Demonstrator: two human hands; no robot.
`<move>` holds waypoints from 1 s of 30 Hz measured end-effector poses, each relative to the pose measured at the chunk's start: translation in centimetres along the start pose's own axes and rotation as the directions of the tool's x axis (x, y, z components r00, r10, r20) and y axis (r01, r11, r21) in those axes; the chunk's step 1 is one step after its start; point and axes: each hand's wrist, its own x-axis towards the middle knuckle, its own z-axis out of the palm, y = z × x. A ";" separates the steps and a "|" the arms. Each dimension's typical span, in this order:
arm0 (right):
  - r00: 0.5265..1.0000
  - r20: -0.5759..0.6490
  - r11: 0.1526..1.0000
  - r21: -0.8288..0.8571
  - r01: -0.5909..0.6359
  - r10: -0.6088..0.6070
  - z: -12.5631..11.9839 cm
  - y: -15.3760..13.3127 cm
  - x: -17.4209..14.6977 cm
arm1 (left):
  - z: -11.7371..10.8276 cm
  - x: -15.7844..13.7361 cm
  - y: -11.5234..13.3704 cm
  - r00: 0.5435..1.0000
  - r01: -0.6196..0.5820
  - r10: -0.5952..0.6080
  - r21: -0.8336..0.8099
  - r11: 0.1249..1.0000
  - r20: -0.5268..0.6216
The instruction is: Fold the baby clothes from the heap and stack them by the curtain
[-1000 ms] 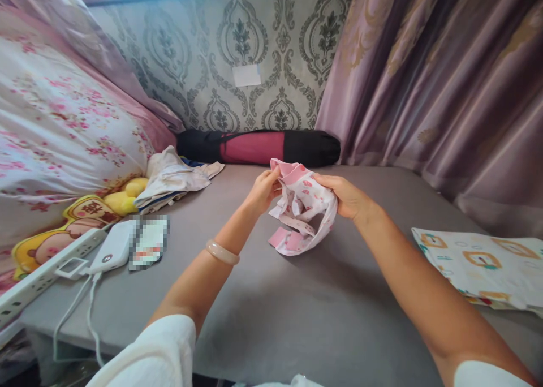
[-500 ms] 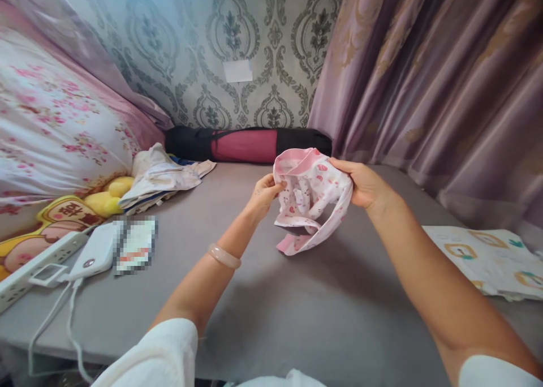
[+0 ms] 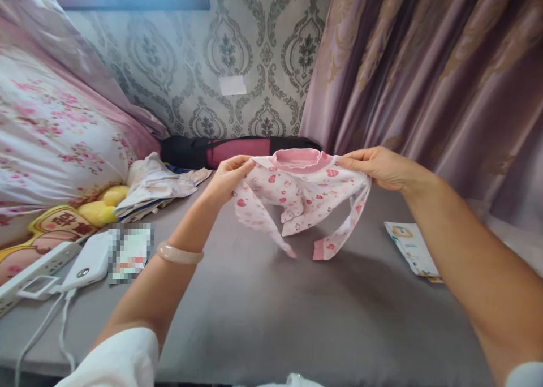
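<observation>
Stretched out between my two hands is a small long-sleeved shirt (image 3: 314,192), white with pink and red heart prints and a pink ribbed collar. My left hand (image 3: 231,177) pinches the shoulder left of the collar; a pale bangle (image 3: 180,253) circles that wrist. On the other side, my right hand (image 3: 379,167) grips the opposite shoulder. Both sleeves dangle below, the right one ending in a pink cuff. The body of the shirt hangs in folds above the grey bed surface (image 3: 254,313).
Folded clothes (image 3: 156,186) are piled at the back left beside a yellow plush cushion (image 3: 63,223). A power strip (image 3: 38,271) and white power bank (image 3: 89,262) with cables lie at left. Folded printed cloth (image 3: 413,248) lies right; a black-and-pink roll (image 3: 241,149) rests against the wall.
My hands have moved apart, spreading the bunched shirt wide by its shoulders. The collar now faces up between them and the sleeves hang separately. The view has tilted slightly upward.
</observation>
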 end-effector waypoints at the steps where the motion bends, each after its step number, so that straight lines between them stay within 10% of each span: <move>1: 0.999 -0.006 0.999 -0.041 0.034 -0.034 -0.2 -0.5 -0.2 | -0.3 -0.1 1.2 1.000 -0.016 0.016 0.058 0.998 0.007; 11: 0.952 0.077 0.799 -0.525 0.292 -0.297 -1.0 -3.1 -1.3 | -2.0 -0.3 8.8 0.960 -0.273 0.177 0.578 0.769 0.218; 13: 0.875 -0.021 0.660 -0.665 0.348 -0.483 -0.4 -3.6 -1.7 | -1.8 0.0 9.2 0.913 -0.389 0.363 0.661 0.642 0.185; 17: 0.532 -0.129 0.358 -0.864 0.353 -0.837 0.3 -4.3 -2.1 | -1.4 0.5 9.8 0.710 -0.516 0.692 0.768 0.380 0.134; 20: 0.514 -0.028 0.224 -0.919 0.324 -0.858 0.1 -3.8 -1.5 | -1.2 1.0 9.9 0.724 -0.559 0.635 0.768 0.312 0.269; 24: 0.377 -0.141 0.236 -0.947 0.219 -0.915 0.2 -3.0 -0.8 | -1.0 2.3 9.4 0.730 -0.541 0.643 0.770 0.338 0.231; 27: 0.457 -0.061 0.191 -0.951 0.245 -0.887 1.0 -2.7 -0.4 | -0.7 3.2 8.9 0.738 -0.534 0.624 0.788 0.307 0.257; 30: 0.381 -0.143 0.229 -0.955 0.190 -0.914 1.5 -2.6 -0.1 | -0.5 3.6 8.6 0.694 -0.464 0.705 0.839 0.284 0.145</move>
